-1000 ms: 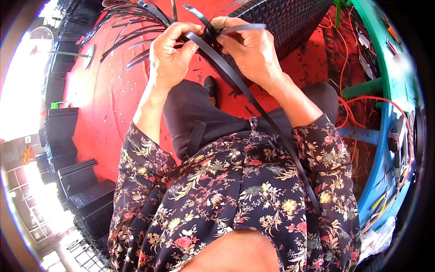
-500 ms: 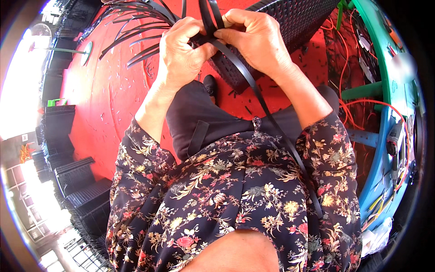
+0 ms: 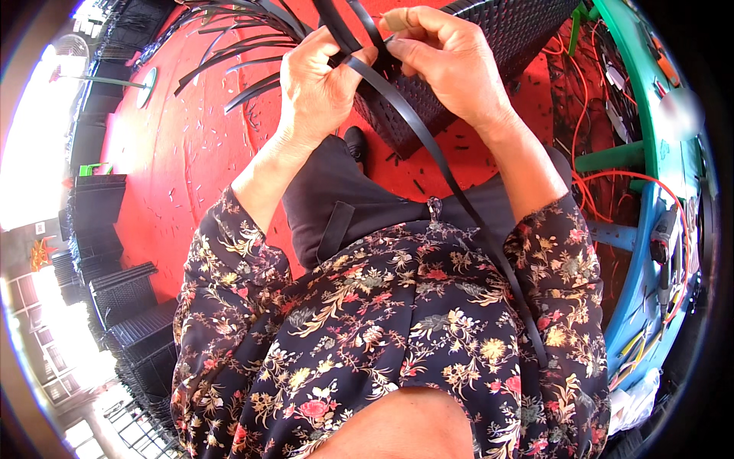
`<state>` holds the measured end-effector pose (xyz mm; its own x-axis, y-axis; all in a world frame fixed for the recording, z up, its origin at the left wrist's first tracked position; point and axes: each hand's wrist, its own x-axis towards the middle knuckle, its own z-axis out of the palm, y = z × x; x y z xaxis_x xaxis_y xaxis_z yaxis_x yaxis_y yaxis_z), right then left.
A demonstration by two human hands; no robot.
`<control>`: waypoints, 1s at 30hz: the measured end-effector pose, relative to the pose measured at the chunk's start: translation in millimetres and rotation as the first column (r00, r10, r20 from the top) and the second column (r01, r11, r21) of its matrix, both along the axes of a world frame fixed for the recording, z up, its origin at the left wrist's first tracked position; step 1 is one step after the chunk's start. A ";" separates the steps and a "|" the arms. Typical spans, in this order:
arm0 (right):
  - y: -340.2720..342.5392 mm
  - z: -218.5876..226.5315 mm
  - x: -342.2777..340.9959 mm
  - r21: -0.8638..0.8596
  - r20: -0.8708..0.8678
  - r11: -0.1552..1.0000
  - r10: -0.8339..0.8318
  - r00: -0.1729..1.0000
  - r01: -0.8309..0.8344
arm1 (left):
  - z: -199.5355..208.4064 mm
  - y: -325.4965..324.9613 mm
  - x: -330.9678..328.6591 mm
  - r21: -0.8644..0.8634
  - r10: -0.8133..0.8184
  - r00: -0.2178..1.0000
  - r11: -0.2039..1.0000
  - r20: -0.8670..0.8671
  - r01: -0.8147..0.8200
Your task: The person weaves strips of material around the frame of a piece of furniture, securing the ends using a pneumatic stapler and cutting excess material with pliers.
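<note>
A dark woven plastic basket (image 3: 489,46) stands tilted between my knees, with long loose black strips (image 3: 252,53) fanning out from its near left end. My left hand (image 3: 317,92) is closed at that end, its thumb and forefinger pinching a flat black strip (image 3: 417,126). The strip's tail arcs down across my lap and over my floral blouse. To the right, my right hand (image 3: 451,65) has curled fingers, the thumb against another upright strip (image 3: 368,21) and the forefinger raised a little. The weave under my fingertips is partly hidden.
Black strip scraps are scattered over the red floor (image 3: 176,176). Dark woven pieces (image 3: 126,294) are stacked along the left. At right stands a green and blue rack (image 3: 631,157) with tools and orange cords (image 3: 577,115). A fan (image 3: 73,50) stands far left.
My right hand has moved slightly up and right, away from the left hand, and its forefinger has lifted. My left hand has shifted slightly right and keeps its pinch.
</note>
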<state>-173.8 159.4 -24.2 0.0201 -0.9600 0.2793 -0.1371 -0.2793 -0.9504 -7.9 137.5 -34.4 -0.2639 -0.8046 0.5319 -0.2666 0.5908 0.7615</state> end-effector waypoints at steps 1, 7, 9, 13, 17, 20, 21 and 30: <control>1.0 1.9 3.3 -0.109 -0.050 0.994 -0.036 0.998 0.030 | -2.3 -0.2 2.0 -0.009 0.002 1.000 1.000 0.014 -0.002; -1.1 14.3 4.2 -0.201 -0.211 0.979 -0.073 0.975 0.030 | -11.7 0.1 9.4 0.037 -0.028 0.999 0.999 -0.020 0.029; 0.7 7.9 4.5 -0.168 -0.062 0.984 -0.074 0.995 0.063 | -14.3 -1.0 10.2 -0.016 -0.033 0.999 0.999 -0.027 0.032; 4.3 -12.4 0.1 -0.022 0.118 0.993 -0.108 0.987 0.112 | -16.7 -1.8 10.0 -0.042 -0.019 0.993 0.999 -0.113 0.015; 16.4 -25.2 -2.7 -0.016 0.052 0.991 -0.132 0.990 0.133 | -11.5 -3.4 19.1 0.072 -0.115 0.973 0.989 -0.200 0.131; 26.4 -43.2 0.5 0.100 0.067 0.989 -0.113 0.991 0.106 | -18.0 -7.5 18.7 0.056 -0.142 0.961 0.986 -0.239 0.160; 30.0 -48.9 0.3 0.126 0.077 0.988 -0.095 0.992 0.085 | -19.2 -7.4 16.3 0.073 -0.131 0.963 0.986 -0.238 0.152; 45.4 -70.0 9.6 0.143 0.137 0.989 0.019 0.990 -0.039 | -9.9 -12.1 11.1 0.137 -0.119 0.983 0.981 -0.137 0.138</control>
<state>-164.2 204.9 -94.2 0.0205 -0.9901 0.1392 0.0015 -0.1392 -0.9903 3.2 125.4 -44.3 -0.3076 -0.8394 0.4481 -0.0904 0.4946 0.8644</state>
